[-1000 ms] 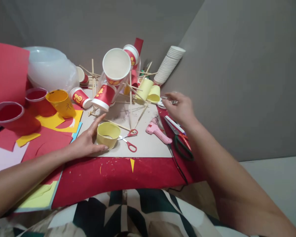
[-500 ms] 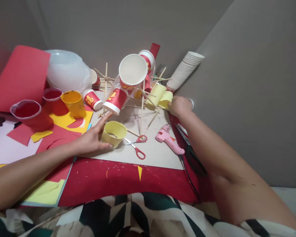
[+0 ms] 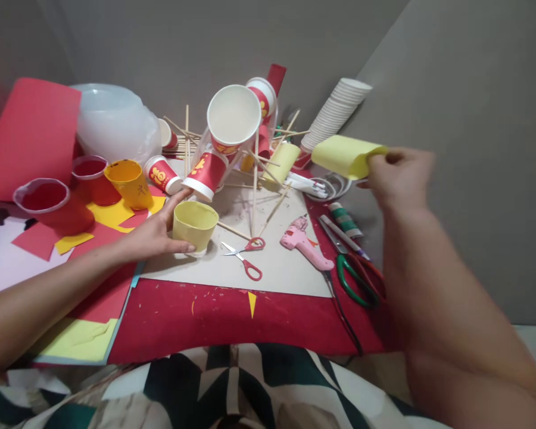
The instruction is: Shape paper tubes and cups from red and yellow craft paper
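Note:
My left hand (image 3: 167, 232) is closed around a yellow paper-covered cup (image 3: 196, 223), thumb on its near side and index finger stretched behind. This cup stands roughly upright at the left of a pale board (image 3: 232, 271), with a bit of white at its foot. Raised over the right side of the table, my right hand (image 3: 399, 176) grips a yellow paper tube (image 3: 343, 155) by its right end. Small red-handled scissors (image 3: 252, 269) lie open beside the cup. A pink glue gun (image 3: 306, 244) rests on the board's right part.
Red patterned paper cups (image 3: 208, 173) and wooden sticks (image 3: 255, 202) form a structure behind my left hand. Another yellow paper tube (image 3: 282, 164) is near it. A cup stack (image 3: 337, 113) leans on the wall. Green-handled scissors (image 3: 351, 283) lie right; red cups (image 3: 49, 208) stand left.
My right hand has lifted the yellow paper tube from beside the other tube, moving right and up. Under my left hand the yellow cup has shifted slightly and looks more upright.

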### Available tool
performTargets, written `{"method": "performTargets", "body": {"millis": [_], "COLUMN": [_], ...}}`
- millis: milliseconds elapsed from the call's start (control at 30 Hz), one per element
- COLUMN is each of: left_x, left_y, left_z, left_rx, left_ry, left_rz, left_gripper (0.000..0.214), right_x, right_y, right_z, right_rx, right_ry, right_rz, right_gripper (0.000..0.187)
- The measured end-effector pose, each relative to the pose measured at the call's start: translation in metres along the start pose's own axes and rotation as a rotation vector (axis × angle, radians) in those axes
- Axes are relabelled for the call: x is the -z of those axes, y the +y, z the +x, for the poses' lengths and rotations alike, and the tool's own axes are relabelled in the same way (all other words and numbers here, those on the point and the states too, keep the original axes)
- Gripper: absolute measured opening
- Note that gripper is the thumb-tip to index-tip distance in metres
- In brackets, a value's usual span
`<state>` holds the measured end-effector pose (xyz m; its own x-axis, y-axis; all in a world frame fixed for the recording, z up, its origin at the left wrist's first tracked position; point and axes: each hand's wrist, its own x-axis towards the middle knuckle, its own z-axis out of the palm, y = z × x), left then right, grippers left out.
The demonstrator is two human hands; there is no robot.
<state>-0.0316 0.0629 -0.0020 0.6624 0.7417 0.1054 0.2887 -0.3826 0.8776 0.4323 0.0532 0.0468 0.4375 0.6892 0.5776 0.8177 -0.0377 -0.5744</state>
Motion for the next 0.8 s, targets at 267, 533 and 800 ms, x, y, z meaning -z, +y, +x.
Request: {"method": "performTargets", "body": {"millis": [267,533,800], "left_x": [0.012,0.021,0.031], "left_y": [-0.003,-0.018,-0.007], "left_z": [-0.006,-0.018,-0.045], "left_rx": [0.034,0.026,0.006], "left_ry": [-0.046,0.0,0.066], "left_rz": [-0.153,-0.123,-0.136], "left_gripper": [0.111,0.112,0.109], "right_x": [0.036,0.006,-0.012], "right_y": [-0.095,-0.152,-0.155], "right_z": [-0.104,-0.156,-0.172], "right_rx": [-0.21,-0.493,-0.519], "right_ry": [-0.499,-1.314,-1.333], "right_rz": [0.605,0.812,0.732], "right_gripper": [0.032,0.024,0.017]}}
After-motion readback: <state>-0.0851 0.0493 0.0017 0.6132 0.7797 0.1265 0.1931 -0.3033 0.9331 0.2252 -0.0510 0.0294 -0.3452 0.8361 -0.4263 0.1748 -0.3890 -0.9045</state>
